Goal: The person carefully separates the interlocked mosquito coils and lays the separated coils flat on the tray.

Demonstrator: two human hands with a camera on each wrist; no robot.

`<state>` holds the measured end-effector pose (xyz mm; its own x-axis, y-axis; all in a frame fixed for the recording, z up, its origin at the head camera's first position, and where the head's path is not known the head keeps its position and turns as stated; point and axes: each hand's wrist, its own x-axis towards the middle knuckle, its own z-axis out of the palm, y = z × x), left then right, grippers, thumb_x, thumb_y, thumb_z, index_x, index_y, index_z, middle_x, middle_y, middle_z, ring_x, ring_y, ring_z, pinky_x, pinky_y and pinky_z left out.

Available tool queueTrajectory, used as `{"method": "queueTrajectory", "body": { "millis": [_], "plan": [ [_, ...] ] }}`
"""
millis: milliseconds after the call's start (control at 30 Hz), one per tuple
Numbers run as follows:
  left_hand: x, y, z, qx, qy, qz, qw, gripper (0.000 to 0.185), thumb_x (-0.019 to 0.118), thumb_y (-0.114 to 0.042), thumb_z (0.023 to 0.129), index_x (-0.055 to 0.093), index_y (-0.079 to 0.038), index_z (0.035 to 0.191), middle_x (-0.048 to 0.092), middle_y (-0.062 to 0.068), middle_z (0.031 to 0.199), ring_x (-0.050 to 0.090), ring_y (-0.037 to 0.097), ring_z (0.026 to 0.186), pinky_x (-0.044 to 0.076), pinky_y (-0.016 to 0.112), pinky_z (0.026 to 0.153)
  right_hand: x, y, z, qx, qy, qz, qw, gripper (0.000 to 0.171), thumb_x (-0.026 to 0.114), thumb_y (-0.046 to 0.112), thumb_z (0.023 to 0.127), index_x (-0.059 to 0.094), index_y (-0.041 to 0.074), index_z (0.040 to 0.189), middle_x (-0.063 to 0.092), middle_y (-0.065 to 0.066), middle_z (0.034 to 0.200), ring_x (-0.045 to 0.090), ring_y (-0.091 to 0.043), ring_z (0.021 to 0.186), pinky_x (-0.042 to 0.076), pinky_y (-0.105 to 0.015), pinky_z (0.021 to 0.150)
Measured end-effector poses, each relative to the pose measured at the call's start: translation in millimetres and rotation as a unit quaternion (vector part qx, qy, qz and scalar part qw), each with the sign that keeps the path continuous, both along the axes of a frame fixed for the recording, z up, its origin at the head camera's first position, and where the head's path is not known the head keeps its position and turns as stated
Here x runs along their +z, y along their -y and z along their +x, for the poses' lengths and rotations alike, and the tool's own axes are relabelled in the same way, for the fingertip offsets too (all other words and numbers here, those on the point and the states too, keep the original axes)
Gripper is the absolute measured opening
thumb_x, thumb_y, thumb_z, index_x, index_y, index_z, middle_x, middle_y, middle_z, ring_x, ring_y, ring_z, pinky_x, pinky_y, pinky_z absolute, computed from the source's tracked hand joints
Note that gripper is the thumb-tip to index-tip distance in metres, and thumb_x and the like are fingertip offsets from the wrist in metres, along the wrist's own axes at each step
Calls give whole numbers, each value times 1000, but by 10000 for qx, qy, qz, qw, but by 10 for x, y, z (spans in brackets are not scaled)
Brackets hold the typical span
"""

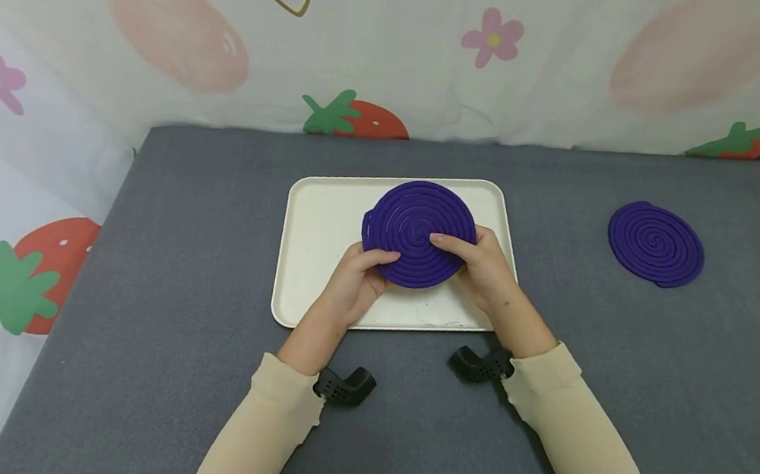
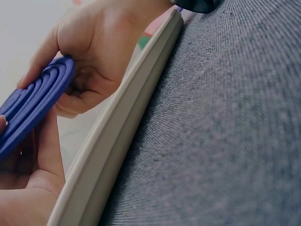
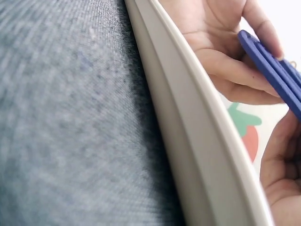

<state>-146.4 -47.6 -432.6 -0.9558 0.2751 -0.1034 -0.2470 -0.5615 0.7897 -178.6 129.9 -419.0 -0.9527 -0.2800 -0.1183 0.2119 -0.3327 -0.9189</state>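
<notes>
Both hands hold a round purple coaster with spiral grooves (image 1: pixel 421 210) over a cream tray (image 1: pixel 312 261). My left hand (image 1: pixel 356 284) pinches its lower left edge, thumb on top and fingers underneath. On the right side, my right hand (image 1: pixel 486 274) grips it the same way, its thumb reaching near the spiral's centre. In the left wrist view the coaster (image 2: pixel 40 101) is tilted and raised above the tray's rim (image 2: pixel 113 127). The right wrist view shows the coaster's edge (image 3: pixel 270 70) between thumb and fingers. Most fingers are hidden beneath it in the head view.
A second purple spiral coaster (image 1: pixel 656 244) lies flat on the grey cloth (image 1: pixel 610 412) to the right of the tray. Behind the table hangs a white curtain (image 1: pixel 384 54) printed with fruit and flowers. Black wrist mounts (image 1: pixel 345 386) stick out near the tray's front edge.
</notes>
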Motion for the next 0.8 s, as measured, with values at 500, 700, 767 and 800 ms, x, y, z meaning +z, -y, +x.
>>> {"method": "queueTrajectory", "body": {
  "millis": [500,700,767,800],
  "plan": [
    [12,-13,11,32,-118,-216,9997,35,43,6,90,42,7,124,60,4,101,61,10,89,52,23,76,-3,-2,7,155,52,49,9999,27,56,-7,84,58,0,110,66,-3,98,64,-13,87,54,-25,75],
    [9,-14,5,-24,-100,-178,9998,41,42,5,92,35,12,131,59,6,105,63,11,92,53,25,80,-9,-2,5,115,36,28,9999,35,55,-7,84,52,-4,119,64,-2,102,63,-13,91,54,-25,78],
    [9,-17,3,7,-94,-197,9998,41,43,5,93,35,12,132,59,6,105,63,12,92,53,26,81,-6,0,3,95,53,16,9999,34,55,-7,85,52,-3,118,64,-2,101,63,-13,89,54,-25,77],
    [10,-20,1,45,-94,-218,9997,41,43,4,93,35,12,132,59,6,105,64,12,92,53,27,82,-5,0,2,74,71,8,9999,33,55,-7,85,53,-2,118,65,-2,100,64,-12,87,54,-24,76]
  ]
}}
